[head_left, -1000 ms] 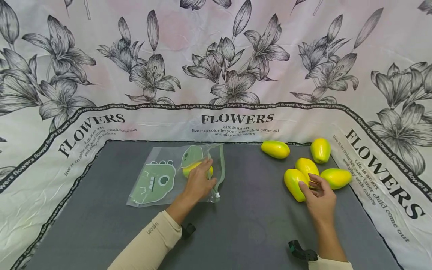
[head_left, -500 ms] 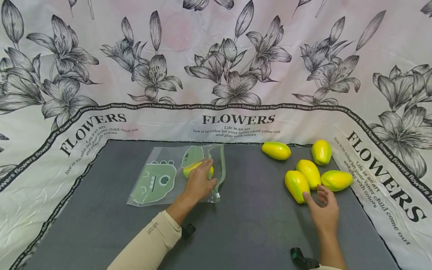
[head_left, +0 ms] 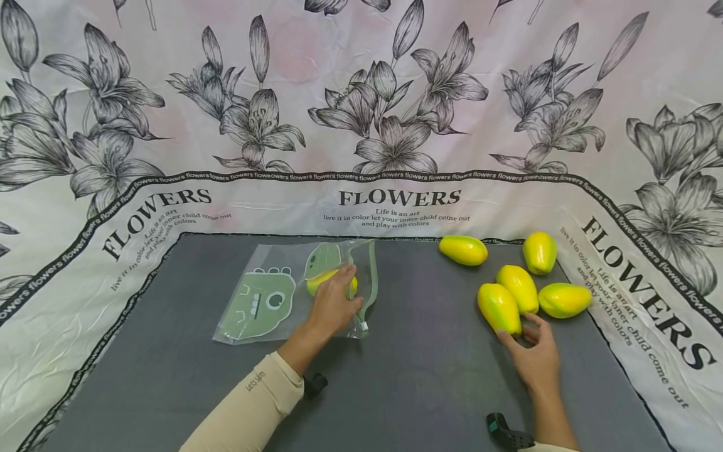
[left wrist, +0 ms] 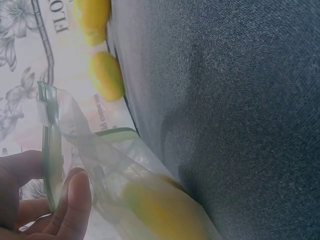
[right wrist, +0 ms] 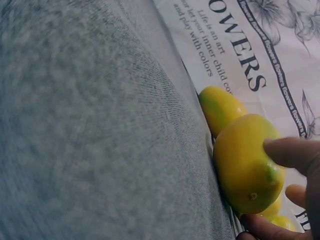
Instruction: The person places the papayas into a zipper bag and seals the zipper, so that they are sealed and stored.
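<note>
In the head view, a clear slider zip bag (head_left: pixel 316 320) with green cartoon prints lies on the left of the table. My left hand (head_left: pixel 336 304) holds the bag's upper layer near its opening; in the left wrist view, the thumb and fingers pinch beside the green zip strip (left wrist: pixel 46 165). A yellow mango (head_left: pixel 313 284) lies inside the bag, partly hidden by that hand. My right hand (head_left: pixel 533 355) has thumb and fingers on either side of the near end of the front yellow mango (head_left: pixel 497 307). The right wrist view shows its fingers against this mango (right wrist: pixel 245 165).
Behind and beside the front mango lie several more: one touching it (head_left: pixel 518 289), one at the right edge (head_left: pixel 565 300), one farther back (head_left: pixel 540 253) and one at the back (head_left: pixel 463 250). Floral cloth (head_left: pixel 395 213) borders the grey table (head_left: pixel 418 376).
My right hand has drawn back from between the mangoes and shifted left to the near end of the front one. The left hand and bag have stayed still.
</note>
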A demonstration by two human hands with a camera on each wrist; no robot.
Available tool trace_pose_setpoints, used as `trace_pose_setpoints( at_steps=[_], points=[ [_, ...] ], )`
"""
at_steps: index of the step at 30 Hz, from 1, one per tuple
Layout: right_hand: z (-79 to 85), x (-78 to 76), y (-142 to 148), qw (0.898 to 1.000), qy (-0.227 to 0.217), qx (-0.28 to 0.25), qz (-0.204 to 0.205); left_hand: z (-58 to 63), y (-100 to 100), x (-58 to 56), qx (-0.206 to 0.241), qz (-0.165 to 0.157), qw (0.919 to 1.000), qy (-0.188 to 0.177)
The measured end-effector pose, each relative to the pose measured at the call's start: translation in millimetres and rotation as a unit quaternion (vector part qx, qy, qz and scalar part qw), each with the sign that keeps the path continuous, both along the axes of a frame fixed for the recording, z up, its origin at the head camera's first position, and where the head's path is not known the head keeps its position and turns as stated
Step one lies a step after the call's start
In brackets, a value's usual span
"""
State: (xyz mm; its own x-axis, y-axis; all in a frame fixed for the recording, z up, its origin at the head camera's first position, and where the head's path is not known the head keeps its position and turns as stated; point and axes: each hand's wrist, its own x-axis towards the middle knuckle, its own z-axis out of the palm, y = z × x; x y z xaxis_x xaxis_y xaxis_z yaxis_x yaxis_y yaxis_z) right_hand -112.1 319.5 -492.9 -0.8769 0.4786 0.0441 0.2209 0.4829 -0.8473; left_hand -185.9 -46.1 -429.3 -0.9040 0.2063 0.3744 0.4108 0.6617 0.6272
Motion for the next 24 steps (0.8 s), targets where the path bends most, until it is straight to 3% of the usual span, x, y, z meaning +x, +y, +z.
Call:
trace_pose_setpoints(
  at_steps=[9, 19, 24],
  points=[
    [-4.2, 0.0, 0.1, 1.000, 0.019, 0.007, -0.019, -1.6, 1.8, 1.0, 0.000, -0.001, 1.0000, 0.007],
    [-2.3, -0.3, 0.1, 0.989, 0.106, -0.083, -0.054, -2.5, 2.0, 1.1, 0.002, 0.002, 0.9999, 0.013],
    [3.9, -1.7, -1.3, 0.982, 0.123, -0.134, -0.057, -1.6, 1.0, 1.9, 0.002, 0.000, 1.0000, 0.009]
  ],
)
